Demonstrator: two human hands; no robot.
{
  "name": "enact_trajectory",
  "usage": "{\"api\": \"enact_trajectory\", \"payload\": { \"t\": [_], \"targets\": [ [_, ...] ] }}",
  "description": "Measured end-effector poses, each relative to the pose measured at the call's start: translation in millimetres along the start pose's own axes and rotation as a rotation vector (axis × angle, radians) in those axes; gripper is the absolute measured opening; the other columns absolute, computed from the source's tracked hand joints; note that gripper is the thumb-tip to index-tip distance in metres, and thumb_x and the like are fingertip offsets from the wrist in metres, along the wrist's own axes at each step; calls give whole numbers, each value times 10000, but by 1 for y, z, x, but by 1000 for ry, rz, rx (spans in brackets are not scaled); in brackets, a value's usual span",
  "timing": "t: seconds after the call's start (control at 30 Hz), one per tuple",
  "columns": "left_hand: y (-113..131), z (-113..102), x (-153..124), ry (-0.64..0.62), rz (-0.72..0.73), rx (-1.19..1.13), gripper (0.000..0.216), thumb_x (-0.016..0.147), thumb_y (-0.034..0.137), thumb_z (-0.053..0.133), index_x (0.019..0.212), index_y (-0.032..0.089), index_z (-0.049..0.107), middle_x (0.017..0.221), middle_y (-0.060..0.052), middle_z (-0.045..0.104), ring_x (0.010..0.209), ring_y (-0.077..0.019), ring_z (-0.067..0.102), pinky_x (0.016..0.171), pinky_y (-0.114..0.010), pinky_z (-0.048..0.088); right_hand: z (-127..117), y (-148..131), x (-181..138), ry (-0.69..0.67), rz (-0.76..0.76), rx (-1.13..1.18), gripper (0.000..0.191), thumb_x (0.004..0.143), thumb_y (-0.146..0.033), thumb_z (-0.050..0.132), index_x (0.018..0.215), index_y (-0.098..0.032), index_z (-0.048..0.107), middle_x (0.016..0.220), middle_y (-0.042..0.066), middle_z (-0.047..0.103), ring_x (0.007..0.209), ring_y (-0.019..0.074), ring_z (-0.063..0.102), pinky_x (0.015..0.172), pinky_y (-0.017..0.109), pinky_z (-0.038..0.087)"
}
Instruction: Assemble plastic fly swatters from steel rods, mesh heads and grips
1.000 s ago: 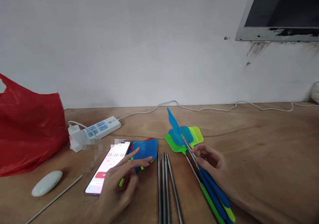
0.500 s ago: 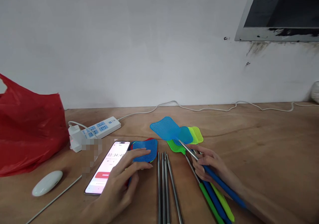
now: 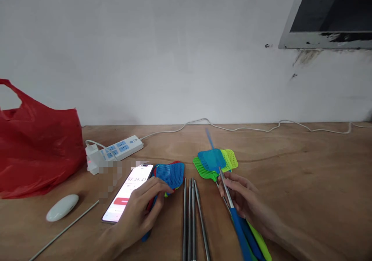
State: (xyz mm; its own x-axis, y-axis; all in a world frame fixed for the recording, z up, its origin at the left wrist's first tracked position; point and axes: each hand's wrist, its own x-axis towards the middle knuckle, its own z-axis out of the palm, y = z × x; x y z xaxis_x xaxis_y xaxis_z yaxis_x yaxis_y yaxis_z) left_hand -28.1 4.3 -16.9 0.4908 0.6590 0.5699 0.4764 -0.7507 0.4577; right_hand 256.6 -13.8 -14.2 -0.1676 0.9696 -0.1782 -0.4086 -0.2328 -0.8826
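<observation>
My right hand (image 3: 242, 199) is closed around the metal shaft of a blue fly swatter (image 3: 226, 185), whose head is turned edge-on and blurred. Beneath it lie several other fly swatters, with a green head (image 3: 205, 170), a blue head (image 3: 211, 159) and a yellow head (image 3: 231, 158). My left hand (image 3: 145, 205) bends its fingers over the lower edge of a second stack, apparently gripping the blue fly swatter (image 3: 171, 174) on top. Red and green edges show under that head, while my hand hides the necks.
Several metal rods (image 3: 189, 218) lie lengthwise between my hands. Left of my left hand are a lit phone (image 3: 126, 193), a white oval object (image 3: 62, 207), a power strip (image 3: 124, 148) and a red plastic bag (image 3: 43, 148). A white cable (image 3: 244, 128) runs along the wall.
The swatter in my right hand has turned from flat to edge-on, its head swinging right and its handle coming nearer upright. The fingers of my left hand have curled and drawn down to the stack's edge.
</observation>
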Motion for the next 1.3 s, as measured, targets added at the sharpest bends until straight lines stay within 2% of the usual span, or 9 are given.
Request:
{"api": "enact_trajectory", "payload": {
  "t": [0.17, 0.53, 0.63, 0.77, 0.87, 0.97, 1.03, 1.13, 1.3],
  "targets": [
    [10, 1, 0, -39, -102, -79, 205, 1009, 166, 438, 1050, 251, 620, 918, -14, 695, 828, -168, 659, 727, -252, 508, 0, 1, 0, -62, -51, 81, 300, 823, -457, 781, 891, -169, 731, 913, 75, 757, 742, 146, 704, 590, 204, 532],
    [27, 5, 2, -309, -276, -230, 227, 1034, 384, 455, 1147, 297, 631, 836, 26, 724, 692, -153, 672, 644, -217, 556, 8, 5, -6, -275, -78, 36, 231, 909, -408, 690, 1057, -245, 762, 1301, 95, 683, 1072, 211, 701, 873, 319, 542],
    [21, 5, 1, -248, -267, -185, 182, 1029, 337, 461, 1106, 305, 623, 995, 16, 734, 866, -175, 692, 782, -245, 564, 5, 4, -11, -314, -71, -132, 332, 893, -424, 701, 1188, -272, 723, 1329, 98, 663, 975, 202, 719, 738, 295, 574],
    [15, 3, 0, -245, -251, -132, 156, 1031, 286, 447, 1128, 305, 568, 1036, 15, 715, 917, -182, 688, 825, -260, 553, 7, 1, -32, -363, 43, -478, 302, 936, -452, 631, 1195, -317, 709, 989, 61, 790, 671, 160, 712, 543, 242, 528],
    [13, 2, 0, -282, -239, -94, 146, 1038, 261, 408, 1116, 290, 528, 1052, -2, 704, 932, -196, 681, 819, -283, 538, 12, -4, -47, -376, -319, -916, 213, 986, -313, 551, 1027, -315, 761, 801, 32, 771, 698, 184, 715, 621, 276, 556],
    [13, 1, 2, -348, -219, -86, 159, 1050, 258, 370, 1129, 282, 505, 1083, -19, 692, 947, -207, 672, 809, -301, 524, 10, -16, -43, -354, -937, -1308, 345, 930, -83, 505, 1181, -230, 690, 959, 76, 766, 859, 216, 707, 765, 326, 566],
    [14, 0, 4, -405, -204, -92, 174, 1057, 260, 351, 1146, 275, 499, 1094, -29, 683, 968, -213, 661, 820, -313, 518, 4, -25, -29, -281, -1203, -1535, 413, 917, -22, 459, 1251, -182, 641, 1084, 102, 753, 1000, 256, 668, 871, 399, 529],
    [16, -3, 6, -413, -186, -84, 184, 1059, 254, 345, 1162, 269, 496, 1095, -39, 679, 973, -220, 653, 826, -324, 511, -6, -33, -5, -146, -1265, -1785, 285, 937, -104, 521, 1166, -193, 667, 1104, 97, 736, 1062, 300, 624, 906, 488, 459],
    [26, -9, 14, -420, -133, 65, 190, 1052, 231, 345, 1174, 262, 488, 1065, -36, 678, 897, -222, 668, 757, -315, 503, -5, -26, 9, -209, -1241, -1860, 83, 929, -180, 603, 889, -225, 660, 810, 30, 698, 906, 254, 606, 946, 472, 410]
  ]
}}
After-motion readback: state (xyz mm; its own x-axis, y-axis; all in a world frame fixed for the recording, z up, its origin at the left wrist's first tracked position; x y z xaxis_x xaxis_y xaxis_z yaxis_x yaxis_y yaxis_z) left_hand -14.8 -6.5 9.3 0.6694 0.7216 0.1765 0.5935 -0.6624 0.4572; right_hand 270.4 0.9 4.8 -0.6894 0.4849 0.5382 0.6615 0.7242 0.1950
